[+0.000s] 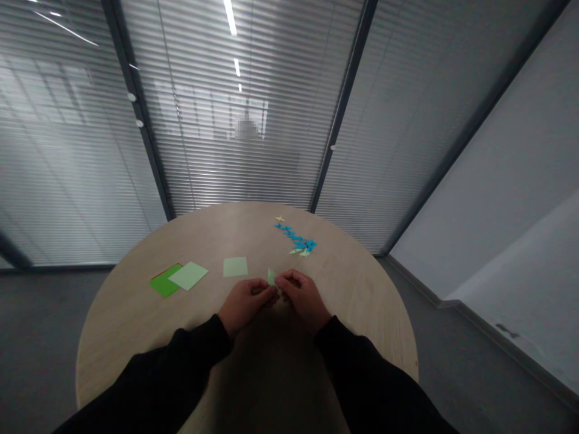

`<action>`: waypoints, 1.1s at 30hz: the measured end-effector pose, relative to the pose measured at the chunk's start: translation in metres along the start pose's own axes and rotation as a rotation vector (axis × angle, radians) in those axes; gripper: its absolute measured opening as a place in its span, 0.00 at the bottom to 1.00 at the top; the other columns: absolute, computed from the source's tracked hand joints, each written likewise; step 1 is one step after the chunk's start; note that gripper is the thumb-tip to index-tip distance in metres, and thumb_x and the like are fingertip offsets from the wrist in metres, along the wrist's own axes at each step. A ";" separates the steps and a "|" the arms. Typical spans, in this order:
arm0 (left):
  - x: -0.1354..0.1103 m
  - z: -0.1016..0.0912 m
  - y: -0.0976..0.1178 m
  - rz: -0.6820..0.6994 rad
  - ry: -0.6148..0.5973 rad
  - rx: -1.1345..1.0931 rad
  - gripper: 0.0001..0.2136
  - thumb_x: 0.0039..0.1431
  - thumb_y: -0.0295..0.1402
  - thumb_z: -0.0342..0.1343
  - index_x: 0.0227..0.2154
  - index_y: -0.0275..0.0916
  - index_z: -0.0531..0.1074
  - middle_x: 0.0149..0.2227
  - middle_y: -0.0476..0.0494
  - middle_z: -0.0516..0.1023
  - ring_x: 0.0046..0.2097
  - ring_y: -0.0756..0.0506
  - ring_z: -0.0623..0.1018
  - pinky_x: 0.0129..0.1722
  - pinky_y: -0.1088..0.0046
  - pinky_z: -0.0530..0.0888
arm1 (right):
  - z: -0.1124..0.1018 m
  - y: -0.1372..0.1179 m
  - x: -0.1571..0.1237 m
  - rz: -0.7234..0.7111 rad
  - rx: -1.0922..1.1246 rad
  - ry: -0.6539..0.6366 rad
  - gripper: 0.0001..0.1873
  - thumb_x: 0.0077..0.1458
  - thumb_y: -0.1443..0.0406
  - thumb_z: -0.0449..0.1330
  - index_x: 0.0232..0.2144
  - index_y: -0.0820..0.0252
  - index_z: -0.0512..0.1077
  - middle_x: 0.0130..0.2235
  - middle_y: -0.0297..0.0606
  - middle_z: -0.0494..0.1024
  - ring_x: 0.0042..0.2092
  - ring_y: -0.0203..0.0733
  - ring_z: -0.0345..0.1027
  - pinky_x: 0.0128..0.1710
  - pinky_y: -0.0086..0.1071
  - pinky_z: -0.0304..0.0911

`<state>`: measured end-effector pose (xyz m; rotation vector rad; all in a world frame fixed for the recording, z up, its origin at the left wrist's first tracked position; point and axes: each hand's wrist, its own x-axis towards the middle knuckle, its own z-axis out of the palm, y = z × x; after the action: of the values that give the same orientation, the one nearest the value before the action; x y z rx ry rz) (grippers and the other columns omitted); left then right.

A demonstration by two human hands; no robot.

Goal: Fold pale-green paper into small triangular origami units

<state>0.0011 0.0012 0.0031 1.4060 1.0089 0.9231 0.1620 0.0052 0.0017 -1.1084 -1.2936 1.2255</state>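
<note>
A small piece of pale green paper (271, 277) stands up between my two hands, apparently folded. My left hand (248, 300) pinches it from the left, thumb against the curled fingers. From the right, my right hand (302, 295) grips the same paper with thumb and forefinger. The fingers cover its lower part, so its full shape is hidden. Just beyond my left hand lies a flat pale green paper square (235, 266).
On the round wooden table (122, 325), another pale green sheet (189, 275) overlaps a bright green stack (165, 283) at left. Several blue folded paper pieces (298, 239) form a trail at the back right, with pale green ones (304, 253) and a yellowish one (279, 219).
</note>
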 end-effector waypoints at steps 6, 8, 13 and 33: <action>-0.001 0.000 0.002 -0.009 -0.046 0.011 0.17 0.53 0.45 0.62 0.32 0.33 0.78 0.32 0.40 0.82 0.31 0.47 0.77 0.32 0.71 0.69 | 0.001 0.001 0.000 0.004 0.024 -0.036 0.15 0.49 0.54 0.65 0.26 0.60 0.70 0.22 0.29 0.69 0.24 0.34 0.60 0.25 0.29 0.55; -0.001 0.001 0.002 0.002 -0.084 -0.018 0.17 0.52 0.44 0.63 0.36 0.33 0.78 0.34 0.39 0.82 0.33 0.46 0.78 0.34 0.71 0.70 | 0.001 0.001 -0.001 -0.012 0.030 -0.043 0.16 0.49 0.54 0.66 0.26 0.60 0.70 0.22 0.28 0.69 0.24 0.33 0.60 0.25 0.28 0.56; -0.001 0.002 0.002 -0.014 -0.134 -0.155 0.19 0.52 0.46 0.63 0.38 0.34 0.77 0.35 0.40 0.82 0.35 0.46 0.77 0.37 0.70 0.70 | -0.002 0.001 -0.002 -0.033 0.021 -0.092 0.17 0.50 0.52 0.65 0.28 0.60 0.70 0.24 0.29 0.70 0.25 0.33 0.61 0.26 0.28 0.57; -0.002 0.002 0.005 0.113 0.161 -0.089 0.26 0.54 0.45 0.62 0.53 0.38 0.68 0.36 0.44 0.78 0.31 0.48 0.76 0.31 0.71 0.74 | -0.004 0.006 0.001 -0.190 -0.143 0.064 0.10 0.51 0.59 0.64 0.33 0.59 0.74 0.31 0.37 0.78 0.32 0.40 0.72 0.33 0.33 0.66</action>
<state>0.0025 -0.0011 0.0078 1.3414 1.0017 1.1659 0.1654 0.0069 -0.0041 -1.0894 -1.4202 0.9626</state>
